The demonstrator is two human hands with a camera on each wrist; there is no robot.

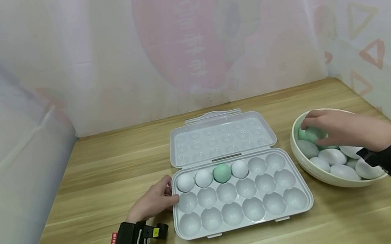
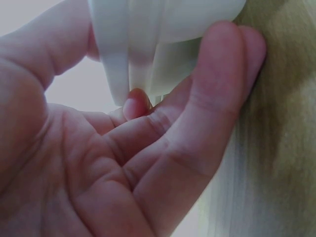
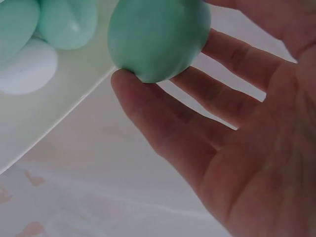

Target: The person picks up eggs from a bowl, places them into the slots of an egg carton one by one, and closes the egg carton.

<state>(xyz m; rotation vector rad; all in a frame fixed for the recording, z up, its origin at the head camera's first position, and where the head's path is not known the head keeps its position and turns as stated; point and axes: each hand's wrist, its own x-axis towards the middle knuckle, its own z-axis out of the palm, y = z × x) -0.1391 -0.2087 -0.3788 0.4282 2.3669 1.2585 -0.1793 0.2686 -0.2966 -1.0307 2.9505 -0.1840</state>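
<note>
My right hand (image 1: 344, 127) holds a green egg (image 3: 159, 37) in its fingers, over the far left of a cream bowl (image 1: 301, 161). White and green eggs lie in that bowl, partly hidden by the hand. My left hand (image 1: 153, 203) grips the left edge of a white plastic egg carton (image 1: 246, 225), its thumb on the rim. In the left wrist view, fingers (image 2: 210, 98) curl below that rim. The carton's far row holds white eggs (image 1: 185, 182) at the left, then a green egg (image 1: 222, 173) and another white egg (image 1: 240, 169). The other hollows hold nothing.
The carton's clear lid (image 1: 220, 137) lies folded back on the wooden table (image 1: 106, 181). Pale printed curtains (image 1: 104, 68) rise behind the table and along both sides. Each wrist wears a black strap; a small camera (image 1: 160, 231) sits beside the left one.
</note>
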